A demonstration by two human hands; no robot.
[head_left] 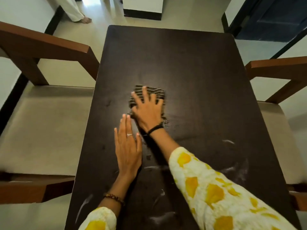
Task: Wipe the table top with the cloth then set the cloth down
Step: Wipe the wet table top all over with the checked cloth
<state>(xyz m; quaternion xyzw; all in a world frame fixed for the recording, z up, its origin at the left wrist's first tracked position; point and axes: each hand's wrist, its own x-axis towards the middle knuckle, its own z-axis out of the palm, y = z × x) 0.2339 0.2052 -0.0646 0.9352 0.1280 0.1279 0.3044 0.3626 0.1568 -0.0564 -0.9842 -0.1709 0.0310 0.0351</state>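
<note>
A dark brown table top (pixel 191 67) fills the middle of the view. A striped dark and pale cloth (pixel 156 92) lies near its centre. My right hand (pixel 147 107) presses flat on the cloth with fingers spread, covering most of it. My left hand (pixel 127 146) rests flat on the bare table just to the near left of the cloth, fingers together and holding nothing. Wet streaks (pixel 235 168) show on the near part of the table.
A wooden chair with a pale cushion (pixel 43 127) stands close on the left, and another chair (pixel 280 77) on the right. Another person's foot and pale garment (pixel 83 18) stand on the floor at the far left. A dark blue door (pixel 274 19) is at the far right.
</note>
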